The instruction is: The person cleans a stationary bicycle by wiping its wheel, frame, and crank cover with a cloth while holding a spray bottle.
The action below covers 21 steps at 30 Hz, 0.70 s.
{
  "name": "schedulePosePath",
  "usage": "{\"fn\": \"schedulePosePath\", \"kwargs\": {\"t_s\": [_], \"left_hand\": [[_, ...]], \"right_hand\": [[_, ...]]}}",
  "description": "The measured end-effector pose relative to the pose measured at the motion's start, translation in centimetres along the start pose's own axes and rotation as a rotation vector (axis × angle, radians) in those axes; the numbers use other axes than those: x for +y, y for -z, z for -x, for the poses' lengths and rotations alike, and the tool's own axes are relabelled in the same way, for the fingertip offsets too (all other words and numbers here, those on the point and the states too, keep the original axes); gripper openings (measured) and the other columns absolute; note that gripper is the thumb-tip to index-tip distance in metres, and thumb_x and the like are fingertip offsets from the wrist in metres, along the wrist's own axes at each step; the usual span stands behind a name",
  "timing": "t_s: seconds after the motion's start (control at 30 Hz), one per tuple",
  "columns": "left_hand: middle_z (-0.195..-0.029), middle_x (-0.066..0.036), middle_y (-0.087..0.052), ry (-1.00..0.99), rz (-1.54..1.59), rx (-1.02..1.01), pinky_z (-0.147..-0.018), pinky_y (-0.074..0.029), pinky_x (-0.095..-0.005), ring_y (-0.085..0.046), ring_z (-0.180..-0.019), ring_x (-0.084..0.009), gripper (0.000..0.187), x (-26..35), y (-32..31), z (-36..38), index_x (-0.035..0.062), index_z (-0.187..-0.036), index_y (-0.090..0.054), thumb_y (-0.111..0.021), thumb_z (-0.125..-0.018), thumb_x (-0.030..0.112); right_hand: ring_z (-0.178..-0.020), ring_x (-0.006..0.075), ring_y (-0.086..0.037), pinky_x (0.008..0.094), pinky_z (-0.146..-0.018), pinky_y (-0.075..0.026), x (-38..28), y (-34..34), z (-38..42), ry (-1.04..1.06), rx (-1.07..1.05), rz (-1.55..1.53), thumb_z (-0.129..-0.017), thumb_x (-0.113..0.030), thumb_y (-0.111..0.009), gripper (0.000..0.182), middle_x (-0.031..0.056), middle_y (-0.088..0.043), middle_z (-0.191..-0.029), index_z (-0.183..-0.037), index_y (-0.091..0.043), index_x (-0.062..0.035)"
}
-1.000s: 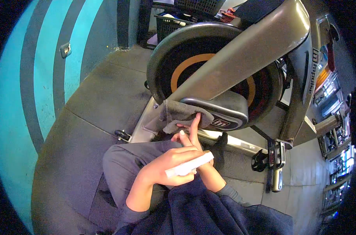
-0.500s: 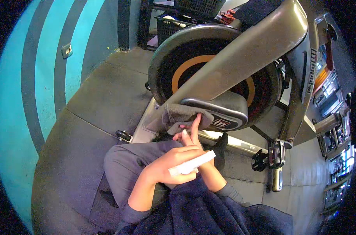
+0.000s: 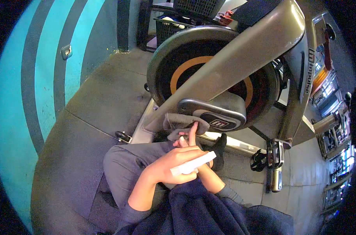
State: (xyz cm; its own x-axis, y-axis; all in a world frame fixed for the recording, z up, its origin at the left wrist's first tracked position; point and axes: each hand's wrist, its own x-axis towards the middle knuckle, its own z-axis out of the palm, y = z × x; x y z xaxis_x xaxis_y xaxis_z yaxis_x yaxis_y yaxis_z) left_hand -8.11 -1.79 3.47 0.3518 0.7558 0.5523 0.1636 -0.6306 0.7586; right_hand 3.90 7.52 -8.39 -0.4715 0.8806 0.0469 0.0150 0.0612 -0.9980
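My left hand [image 3: 172, 164] is closed around a flat white object [image 3: 193, 163], held above my lap. Beyond it, my right hand [image 3: 191, 136] grips a grey cloth [image 3: 182, 123], one finger stretched over its fabric. Part of this hand is hidden behind the left one. The cloth is bunched beside the lower frame of an exercise bike [image 3: 232, 58], just left of the oval cover [image 3: 219, 123] with a red-edged logo.
The bike's pedal [image 3: 277, 153] stands to the right, and a small wheel [image 3: 123, 136] sits at the frame's left foot. Black baskets [image 3: 172, 29] are behind the flywheel. A striped wall [image 3: 46, 78] rises at left. My bent leg [image 3: 127, 162] lies near the frame.
The cloth and my right hand have shifted slightly down and left, and the cloth looks more folded. My left hand has barely moved and keeps hold of the white object.
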Motion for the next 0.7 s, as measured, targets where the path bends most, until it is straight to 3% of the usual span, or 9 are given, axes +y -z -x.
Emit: {"fn": "schedulePosePath", "kwargs": {"t_s": [0.13, 0.27, 0.33, 0.4, 0.47, 0.53, 0.7], "left_hand": [[-0.096, -0.015, -0.059, -0.047, 0.056, 0.068, -0.080, -0.048, -0.0368, -0.059, -0.088, -0.0314, 0.047, -0.1, 0.2, 0.3, -0.0006, -0.115, -0.057, -0.063, -0.068, 0.002], [-0.095, -0.017, -0.059, -0.020, 0.054, 0.054, -0.079, -0.048, -0.0375, -0.059, -0.088, -0.0337, 0.042, -0.4, 0.2, 0.2, -0.0024, -0.109, -0.057, -0.063, -0.068, 0.002], [-0.094, -0.017, -0.059, -0.044, 0.065, 0.068, -0.079, -0.048, -0.0377, -0.059, -0.088, -0.0340, 0.042, -0.6, 0.1, 0.2, -0.0026, -0.109, -0.057, -0.063, -0.068, 0.002], [-0.095, -0.016, -0.060, -0.065, 0.035, 0.071, -0.079, -0.048, -0.0374, -0.059, -0.088, -0.0332, 0.043, -0.8, -0.1, 0.1, -0.0016, -0.110, -0.058, -0.063, -0.068, 0.002], [-0.097, -0.017, -0.061, -0.036, 0.051, 0.032, -0.080, -0.049, -0.0379, -0.061, -0.089, -0.0326, 0.045, -0.3, 0.2, -0.3, -0.0025, -0.112, -0.058, -0.065, -0.067, 0.003], [-0.100, -0.017, -0.063, 0.002, 0.064, -0.003, -0.080, -0.051, -0.0385, -0.063, -0.090, -0.0320, 0.048, -0.1, 0.2, -0.3, -0.0035, -0.113, -0.059, -0.067, -0.067, 0.005], [-0.099, -0.017, -0.063, -0.012, 0.046, -0.005, -0.081, -0.050, -0.0398, -0.063, -0.090, -0.0330, 0.048, -0.1, 0.1, -0.1, -0.0041, -0.113, -0.058, -0.068, -0.066, 0.006]], "right_hand": [[-0.086, 0.0195, -0.056, 0.0320, -0.073, -0.050, -1.6, -0.4, -1.2, 0.160, -0.052, -0.033, -0.097, -0.029, -0.051, 0.087, 0.0163, -0.039, -0.120, -0.150, 0.017, -0.0212], [-0.083, 0.0192, -0.057, 0.0318, -0.073, -0.050, -5.7, -1.3, -0.7, 0.074, -0.034, -0.060, -0.098, -0.026, -0.048, 0.083, 0.0155, -0.040, -0.116, -0.150, 0.015, -0.0185], [-0.082, 0.0189, -0.057, 0.0319, -0.072, -0.050, -2.7, -0.4, -1.5, 0.129, -0.036, -0.067, -0.098, -0.024, -0.048, 0.081, 0.0155, -0.041, -0.115, -0.151, 0.013, -0.0182], [-0.087, 0.0209, -0.059, 0.0366, -0.081, -0.050, -1.7, 0.5, -1.4, 0.118, -0.091, -0.048, -0.099, -0.026, -0.049, 0.086, 0.0160, -0.039, -0.122, -0.147, 0.022, -0.0343], [-0.083, 0.0197, -0.059, 0.0331, -0.071, -0.052, -0.6, 0.7, -0.7, -0.020, -0.046, -0.023, -0.098, -0.027, -0.051, 0.087, 0.0148, -0.041, -0.121, -0.147, 0.020, -0.0340], [-0.082, 0.0190, -0.059, 0.0322, -0.067, -0.052, 1.6, 0.8, -0.4, 0.023, -0.017, -0.048, -0.097, -0.028, -0.053, 0.089, 0.0158, -0.040, -0.122, -0.147, 0.021, -0.0322], [-0.081, 0.0188, -0.059, 0.0316, -0.072, -0.051, -0.1, 1.0, -0.8, 0.141, -0.030, 0.219, -0.098, -0.031, -0.050, 0.086, 0.0167, -0.044, -0.119, -0.150, 0.017, -0.0226]]}}
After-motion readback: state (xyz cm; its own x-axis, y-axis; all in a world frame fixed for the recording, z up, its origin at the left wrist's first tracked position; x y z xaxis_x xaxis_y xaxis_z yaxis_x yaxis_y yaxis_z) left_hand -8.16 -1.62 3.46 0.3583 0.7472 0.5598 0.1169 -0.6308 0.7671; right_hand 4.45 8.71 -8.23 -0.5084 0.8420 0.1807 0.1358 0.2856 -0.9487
